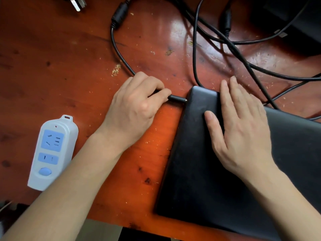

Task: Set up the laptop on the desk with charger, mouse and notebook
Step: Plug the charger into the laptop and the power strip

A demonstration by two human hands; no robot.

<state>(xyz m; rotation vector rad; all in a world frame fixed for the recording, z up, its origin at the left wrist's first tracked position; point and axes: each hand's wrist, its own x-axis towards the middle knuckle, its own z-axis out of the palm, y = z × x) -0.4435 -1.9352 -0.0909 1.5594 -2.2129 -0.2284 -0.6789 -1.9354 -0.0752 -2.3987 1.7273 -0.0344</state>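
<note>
One closed black laptop [217,153] lies flat on the red-brown wooden desk [69,58], toward the near right, its far left corner turned up toward the tangle of black cables [231,47]. At that corner's left edge sits the charger's barrel plug [177,98], its tip at or just entering the port; whether it is fully seated cannot be told. Your left hand [137,105] pinches the plug's rear end between thumb and fingers, the charger cord [119,54] trailing away far-left past a ferrite bead [119,14]. Your right hand [243,129] rests flat and unclenched on the lid, bracing it and grasping nothing. You appear to be on the charger step. Next, push the plug straight in along the port's line while the right hand keeps the laptop from sliding right. A white-and-blue power strip [52,153] lies near left, unplugged into; the mains plug [78,3] waits at the far edge. No mouse or notebook shows.
</note>
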